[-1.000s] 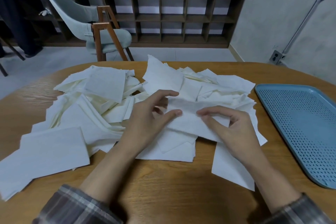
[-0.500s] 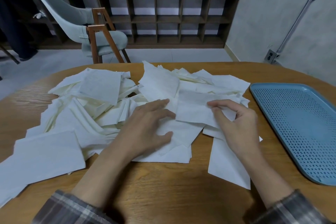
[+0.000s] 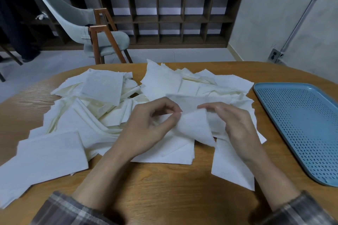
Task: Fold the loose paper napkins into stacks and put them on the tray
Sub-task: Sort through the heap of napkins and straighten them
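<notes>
A wide heap of loose white paper napkins (image 3: 102, 115) covers the left and middle of the wooden table (image 3: 164, 192). Both hands hold one thin napkin (image 3: 193, 128) lifted a little above the heap. My left hand (image 3: 151, 129) pinches its left edge between thumb and fingertips. My right hand (image 3: 232, 124) grips its upper right edge, and the lower corner hangs down between the hands. The blue perforated tray (image 3: 301, 124) lies on the table to the right with nothing on it.
A single napkin (image 3: 232, 166) lies flat under my right wrist near the tray. Beyond the table stand a grey chair (image 3: 87, 29) with wooden legs, a dark shelf unit (image 3: 173, 20) with potted plants, and a grey wall on the right.
My left hand rose from lying flat on the heap and took the napkin's left edge. The napkin lifted off the pile and now hangs between both hands.
</notes>
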